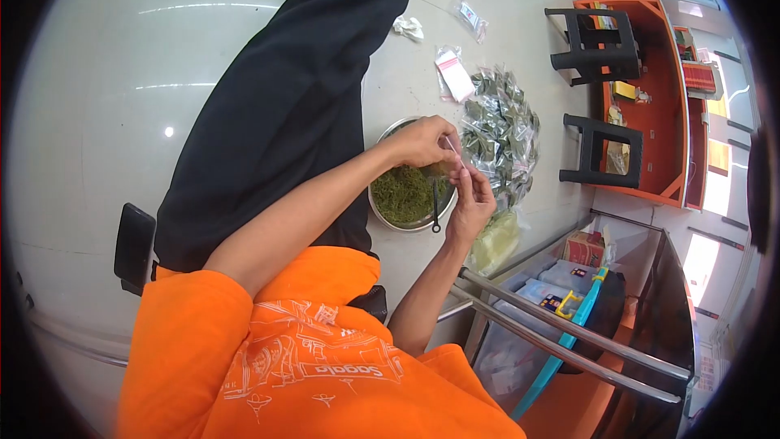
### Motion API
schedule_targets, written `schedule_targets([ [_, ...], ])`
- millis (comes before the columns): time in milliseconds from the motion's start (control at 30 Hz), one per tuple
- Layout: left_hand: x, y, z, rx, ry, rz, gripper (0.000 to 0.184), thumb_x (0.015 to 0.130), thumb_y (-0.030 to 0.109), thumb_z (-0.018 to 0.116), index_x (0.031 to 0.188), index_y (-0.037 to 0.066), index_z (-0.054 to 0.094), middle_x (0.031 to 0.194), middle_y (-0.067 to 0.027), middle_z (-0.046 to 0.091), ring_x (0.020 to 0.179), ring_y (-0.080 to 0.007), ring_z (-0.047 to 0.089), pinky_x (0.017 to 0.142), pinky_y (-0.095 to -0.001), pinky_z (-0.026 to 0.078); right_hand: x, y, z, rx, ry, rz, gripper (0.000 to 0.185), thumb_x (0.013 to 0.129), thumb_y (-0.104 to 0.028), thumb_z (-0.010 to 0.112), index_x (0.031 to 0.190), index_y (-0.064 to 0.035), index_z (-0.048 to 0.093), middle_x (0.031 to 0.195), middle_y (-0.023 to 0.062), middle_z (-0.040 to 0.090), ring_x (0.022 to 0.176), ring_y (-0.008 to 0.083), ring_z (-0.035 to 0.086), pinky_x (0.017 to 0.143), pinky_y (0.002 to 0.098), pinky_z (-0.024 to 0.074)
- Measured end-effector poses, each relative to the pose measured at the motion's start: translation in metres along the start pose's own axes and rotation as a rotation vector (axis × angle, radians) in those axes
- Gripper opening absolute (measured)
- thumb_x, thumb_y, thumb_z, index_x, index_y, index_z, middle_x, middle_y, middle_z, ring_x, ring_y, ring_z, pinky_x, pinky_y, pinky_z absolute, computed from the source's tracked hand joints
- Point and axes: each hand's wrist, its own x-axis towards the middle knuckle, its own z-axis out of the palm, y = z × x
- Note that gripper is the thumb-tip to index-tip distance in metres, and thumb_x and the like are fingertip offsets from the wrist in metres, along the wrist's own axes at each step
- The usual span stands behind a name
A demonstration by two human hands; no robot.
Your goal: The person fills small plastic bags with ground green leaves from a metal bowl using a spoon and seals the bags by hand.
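My left hand (426,142) and my right hand (473,199) meet over the far right rim of a metal bowl (382,215). Between them, both sets of fingers pinch the top edge of a small clear zip bag (452,150). Part of the bag is hidden behind my fingers. Shredded green herb (402,195) lies heaped in the bowl. A black-handled utensil (436,215) rests against the bowl's rim, its other end out of sight. Just beyond my hands lie many filled clear bags (500,130) in a pile.
A pack of flat bags (455,75), another small packet (470,20) and a crumpled white tissue (409,28) lie on the tiled floor. A larger bag of pale green stuff (496,241) sits near a metal-railed case (569,329). Black stools (601,150) stand by an orange cabinet.
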Motion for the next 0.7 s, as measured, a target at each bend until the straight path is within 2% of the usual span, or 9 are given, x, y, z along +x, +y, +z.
schedule_targets([
  [200,0.0025,-0.0017,0.0011,-0.025,-0.055,-0.016,0.019,0.081,0.013,0.078,0.094,0.001,0.073,0.089,-0.008,0.073,0.085,-0.0165,0.07,0.079,-0.0303,0.054,-0.0013,-0.0014,-0.0058,0.017,0.016,0.019,0.012,0.093,0.0,0.067,0.103,0.0066,0.066,0.09,0.0123,0.071,0.079,0.0148,0.067,0.075,0.0253,0.0542],
  [500,0.003,-0.0029,-0.0011,0.007,-0.049,-0.001,0.022,0.084,0.011,0.074,0.104,0.001,0.074,0.096,-0.0118,0.075,0.091,-0.0202,0.071,0.084,-0.0312,0.054,-0.0015,-0.0024,-0.0035,-0.045,0.059,-0.06,0.013,0.093,0.0,0.065,0.105,0.0068,0.066,0.09,0.0106,0.071,0.081,0.0139,0.067,0.076,0.0247,0.0545],
  [567,0.0038,-0.0044,-0.0001,0.038,-0.023,0.01,0.02,0.088,0.009,0.069,0.106,0.001,0.074,0.097,-0.0127,0.075,0.095,-0.021,0.07,0.087,-0.0309,0.053,-0.0026,-0.0023,-0.0026,-0.093,0.157,-0.078,0.019,0.093,0.001,0.065,0.11,0.0074,0.066,0.097,0.0123,0.071,0.087,0.0146,0.068,0.079,0.0258,0.0554],
  [700,0.0053,-0.0027,-0.0012,0.091,-0.042,0.032,0.02,0.09,0.008,0.066,0.107,0.001,0.074,0.098,-0.0133,0.075,0.096,-0.0206,0.07,0.09,-0.031,0.052,-0.0036,-0.0012,0.0021,-0.176,0.08,-0.174,0.026,0.095,0.0,0.063,0.12,0.007,0.064,0.109,0.0137,0.069,0.096,0.017,0.067,0.086,0.0275,0.0544],
])
